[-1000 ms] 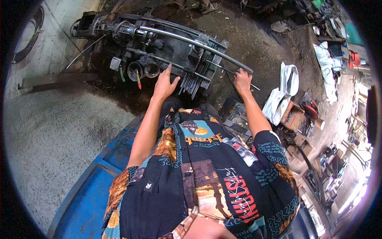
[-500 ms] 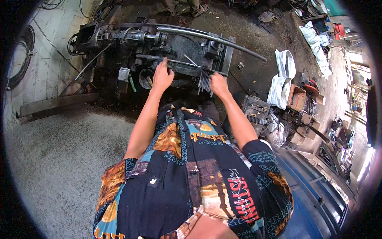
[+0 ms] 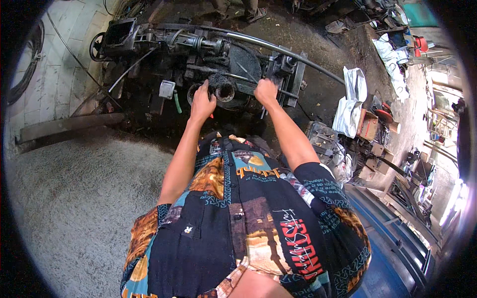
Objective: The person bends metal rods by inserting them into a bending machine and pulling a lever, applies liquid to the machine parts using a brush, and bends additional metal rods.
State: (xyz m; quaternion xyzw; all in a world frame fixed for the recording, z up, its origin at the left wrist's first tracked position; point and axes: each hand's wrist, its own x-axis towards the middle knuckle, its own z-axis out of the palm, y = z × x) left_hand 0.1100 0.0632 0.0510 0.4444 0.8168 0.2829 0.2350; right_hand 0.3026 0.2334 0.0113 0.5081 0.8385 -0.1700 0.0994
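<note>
My left hand [image 3: 202,104] reaches to the near side of a dark, greasy machine [image 3: 198,44]. Its index finger is stretched out and the thumb stands apart; nothing shows in it. Just right of it is a round, open-mouthed metal piece [image 3: 225,91]. A small orange-red spot shows beside my left wrist; its kind is unclear. My right hand [image 3: 267,92] is closed at the machine's right end. A thin metal rod [image 3: 247,72] slants down to its fingers, which seem to grip it. A horizontal bar [image 3: 234,76] runs between the two hands.
A long curved metal pipe [image 3: 278,48] lies across the machine's far side. White sacks [image 3: 348,114] and boxes [image 3: 367,125] stand at the right. Blue metal panels [image 3: 382,233] lie lower right. Another person's feet [image 3: 257,14] show at the far edge.
The machine sits further right in the picture. The round metal piece shows beside my left hand. The bundle of thin rods under my right hand is now mostly out of sight.
</note>
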